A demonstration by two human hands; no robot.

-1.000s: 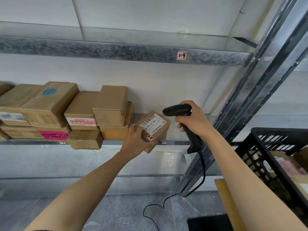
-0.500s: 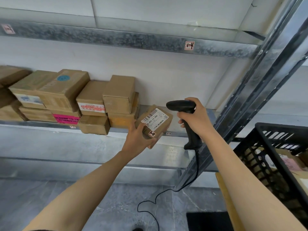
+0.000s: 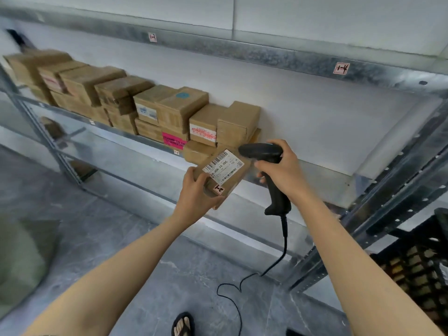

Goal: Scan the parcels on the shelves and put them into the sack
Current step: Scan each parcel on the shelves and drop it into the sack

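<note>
My left hand [image 3: 195, 194] grips a small brown parcel [image 3: 224, 174] in front of the shelf, its white barcode label facing up. My right hand [image 3: 282, 167] holds a black corded barcode scanner [image 3: 263, 154], whose head sits just right of the label and almost touches the parcel. Several more brown parcels [image 3: 169, 112] are stacked along the metal shelf [image 3: 315, 175], running off to the left. A greenish, blurred sack [image 3: 21, 258] shows at the left edge on the floor.
A black plastic crate [image 3: 419, 265] holding parcels stands at the right edge. A steel upright [image 3: 378, 214] slants down between shelf and crate. The scanner's cable [image 3: 232, 294] trails to the grey floor. My sandalled foot [image 3: 183, 324] shows at the bottom.
The view has swung left and down, bringing more parcels and the sack into sight. Parcel and scanner have stayed together, the parcel now lower and clear of the shelf edge.
</note>
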